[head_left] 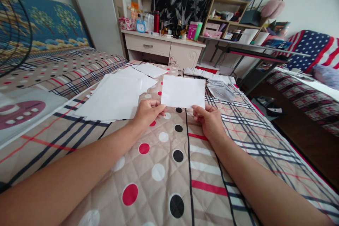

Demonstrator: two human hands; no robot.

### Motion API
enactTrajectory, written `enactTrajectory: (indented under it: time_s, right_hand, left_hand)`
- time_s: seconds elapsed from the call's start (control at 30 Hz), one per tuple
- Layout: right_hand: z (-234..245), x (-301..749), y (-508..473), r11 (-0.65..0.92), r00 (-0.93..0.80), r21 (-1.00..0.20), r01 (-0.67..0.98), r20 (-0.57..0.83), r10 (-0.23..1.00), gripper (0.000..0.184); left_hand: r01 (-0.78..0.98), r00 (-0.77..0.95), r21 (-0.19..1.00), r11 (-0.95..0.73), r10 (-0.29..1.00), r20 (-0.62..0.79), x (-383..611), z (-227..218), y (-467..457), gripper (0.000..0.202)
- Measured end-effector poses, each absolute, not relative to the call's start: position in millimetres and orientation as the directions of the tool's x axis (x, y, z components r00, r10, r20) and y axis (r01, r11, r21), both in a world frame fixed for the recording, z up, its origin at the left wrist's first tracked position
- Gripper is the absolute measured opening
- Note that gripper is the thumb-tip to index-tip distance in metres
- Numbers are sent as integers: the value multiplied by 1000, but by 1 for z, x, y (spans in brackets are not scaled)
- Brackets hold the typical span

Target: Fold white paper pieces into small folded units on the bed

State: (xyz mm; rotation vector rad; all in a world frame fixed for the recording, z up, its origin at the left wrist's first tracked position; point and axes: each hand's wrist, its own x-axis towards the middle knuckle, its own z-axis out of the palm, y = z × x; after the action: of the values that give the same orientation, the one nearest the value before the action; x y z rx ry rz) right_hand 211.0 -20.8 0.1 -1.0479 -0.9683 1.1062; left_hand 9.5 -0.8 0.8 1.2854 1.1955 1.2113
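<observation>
A blank white sheet of paper (183, 91), wider than it is tall, is held up between my two hands above the bed. My left hand (149, 112) pinches its lower left corner between thumb and fingers. At the lower right, my right hand (209, 117) grips the edge in the same way. Left of it lies a spread of larger white sheets (113, 95), some overlapping, with a smaller white sheet (150, 70) at their far end. To the right of the held paper is a loose pile of small greyish-white papers (221, 91).
The quilted bedspread (164, 159) has dots and plaid stripes. A long white folded bundle (206, 74) lies toward its far edge. A clear plastic bag with a pink print (23, 113) is at the left, near a fan (16, 24). Behind stand a dresser (148, 46) and a desk (254, 47).
</observation>
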Motion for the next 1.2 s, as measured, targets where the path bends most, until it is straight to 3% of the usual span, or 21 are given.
enactTrajectory:
  time_s: [0.2,0.6,0.7,0.77,0.83,0.9,0.97,1.1,1.2]
  right_hand:
    - [0,214,-20,128,205,-949,-289,69,976,23]
    - [-2,215,-19,165,249,-946,-280,94,964,33]
    - [-7,218,-15,192,283,-947,-257,116,952,24]
    - [-12,220,-12,245,298,-956,-163,189,936,28]
    - [-15,222,-10,333,293,-943,15,323,900,57]
    - [-15,223,-10,429,260,-875,226,478,839,78]
    - [-12,224,-11,507,192,-752,421,620,760,88]
    - [-3,225,-16,634,19,-461,622,817,576,83]
    - [1,226,-19,643,-49,-379,666,837,545,65]
  left_hand:
    - [15,-7,998,-53,999,53,8,-1,1,18]
    - [-93,-45,995,-31,999,27,6,-6,8,16]
    - [-134,-37,990,-31,999,26,4,-6,9,15]
    - [-105,-31,994,-16,999,13,3,-6,9,15]
    - [-47,-26,999,-1,1000,0,3,-6,8,15]
    - [8,-19,1000,-7,1000,7,3,-5,7,15]
    - [48,-11,999,-27,1000,27,3,-4,5,16]
    - [60,-15,998,-35,999,36,4,-3,3,15]
    - [13,-29,1000,-18,999,18,4,-3,3,15]
